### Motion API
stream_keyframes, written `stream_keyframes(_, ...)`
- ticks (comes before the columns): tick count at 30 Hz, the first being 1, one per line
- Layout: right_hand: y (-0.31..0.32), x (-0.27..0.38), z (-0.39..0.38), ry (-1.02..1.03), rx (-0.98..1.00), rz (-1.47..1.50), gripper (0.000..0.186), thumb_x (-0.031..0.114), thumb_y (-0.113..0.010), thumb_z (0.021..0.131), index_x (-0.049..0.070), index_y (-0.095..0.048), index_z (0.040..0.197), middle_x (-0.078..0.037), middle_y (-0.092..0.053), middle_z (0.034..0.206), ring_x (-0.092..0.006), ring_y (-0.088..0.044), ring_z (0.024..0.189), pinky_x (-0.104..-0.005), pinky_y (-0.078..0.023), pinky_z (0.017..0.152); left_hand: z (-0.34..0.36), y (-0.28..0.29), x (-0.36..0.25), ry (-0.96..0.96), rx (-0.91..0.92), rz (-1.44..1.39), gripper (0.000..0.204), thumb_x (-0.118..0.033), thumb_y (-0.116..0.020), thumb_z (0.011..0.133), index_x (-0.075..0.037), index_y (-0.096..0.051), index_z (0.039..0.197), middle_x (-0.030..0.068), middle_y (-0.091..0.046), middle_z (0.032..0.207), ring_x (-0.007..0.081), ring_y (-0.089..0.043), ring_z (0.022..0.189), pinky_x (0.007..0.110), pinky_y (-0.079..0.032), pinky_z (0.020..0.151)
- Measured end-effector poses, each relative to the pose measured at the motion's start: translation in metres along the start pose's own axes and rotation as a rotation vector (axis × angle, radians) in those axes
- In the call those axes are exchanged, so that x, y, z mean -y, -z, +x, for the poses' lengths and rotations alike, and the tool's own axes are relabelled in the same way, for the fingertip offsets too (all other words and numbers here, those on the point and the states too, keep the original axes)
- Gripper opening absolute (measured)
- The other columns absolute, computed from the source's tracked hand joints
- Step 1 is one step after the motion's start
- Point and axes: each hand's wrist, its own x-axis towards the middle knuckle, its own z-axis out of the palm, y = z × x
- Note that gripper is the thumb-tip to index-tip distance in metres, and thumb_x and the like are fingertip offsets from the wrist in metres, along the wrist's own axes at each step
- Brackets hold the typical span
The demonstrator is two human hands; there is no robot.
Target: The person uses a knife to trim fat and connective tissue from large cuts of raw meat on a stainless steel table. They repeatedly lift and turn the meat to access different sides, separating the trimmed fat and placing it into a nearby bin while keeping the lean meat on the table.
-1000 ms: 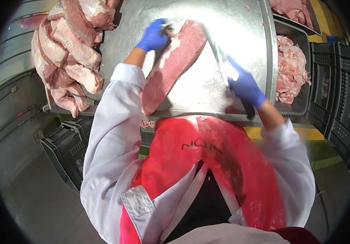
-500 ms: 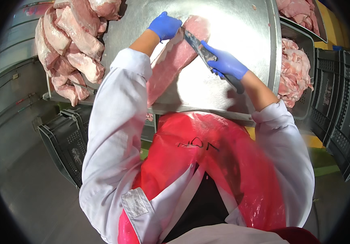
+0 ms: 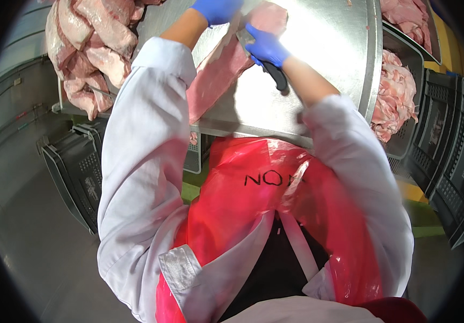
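Observation:
A long, pale pink slab of raw meat [image 3: 221, 75] lies slantwise on the metal work table [image 3: 318, 70], a whitish strip along its left edge. My right hand [image 3: 267, 45], in a blue glove, is closed round the dark handle of a knife [image 3: 276, 79]. Most of the blade is hidden; a short part shows against the slab. At the upper edge, my left hand [image 3: 218, 8], also gloved in blue, is closed beside the slab's left edge. It is blurred and partly out of view, so what its fingers pinch cannot be made out.
Large raw meat pieces [image 3: 102, 54] are heaped at the table's left. Beyond the right rim stand a crate of pale trimmings [image 3: 392, 99] and a tray of pink meat [image 3: 407, 19]. Dark crates stand at the lower left [image 3: 75, 180] and far right [image 3: 447, 145].
My right hand has moved left and away from me along the slab with the knife. My left hand has moved up to the picture's upper edge. The whole view has shifted slightly.

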Motion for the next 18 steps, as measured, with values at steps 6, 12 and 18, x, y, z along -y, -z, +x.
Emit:
stream_keyframes(6, -0.033, -0.023, -0.07, -0.014, 0.144, 0.183, 0.074, 0.018, -0.05, 0.093, 0.014, -0.019, 0.161, -0.019, -0.068, 0.083, -0.0246, -0.063, 0.06, -0.0359, -0.055, 0.06, -0.032, 0.022, 0.008, 0.095, -0.02, -0.045, 0.023, -0.024, -0.05, 0.093, -0.009, -0.067, 0.094, 0.0162, -0.071, 0.087, 0.0377, -0.068, 0.088, 0.054, -0.046, 0.092)
stream_keyframes(12, -0.057, -0.008, -0.01, 0.022, -0.045, 0.102, 0.079, 0.016, -0.053, 0.089, 0.011, -0.019, 0.161, -0.012, -0.067, 0.081, -0.0176, -0.06, 0.059, -0.0337, -0.055, 0.059, -0.035, 0.037, 0.014, 0.019, -0.115, -0.001, 0.019, -0.018, -0.051, 0.09, -0.007, -0.066, 0.094, 0.0178, -0.07, 0.086, 0.0397, -0.069, 0.083, 0.055, -0.05, 0.084)
stream_keyframes(18, -0.09, 0.008, -0.054, -0.05, 0.036, 0.278, 0.081, 0.016, -0.054, 0.091, 0.016, -0.015, 0.162, -0.01, -0.063, 0.075, -0.0146, -0.059, 0.058, -0.0331, -0.054, 0.057, -0.067, 0.052, 0.016, -0.012, -0.259, -0.08, 0.019, -0.016, -0.05, 0.089, -0.007, -0.066, 0.094, 0.0192, -0.07, 0.086, 0.0418, -0.068, 0.082, 0.053, -0.053, 0.08)
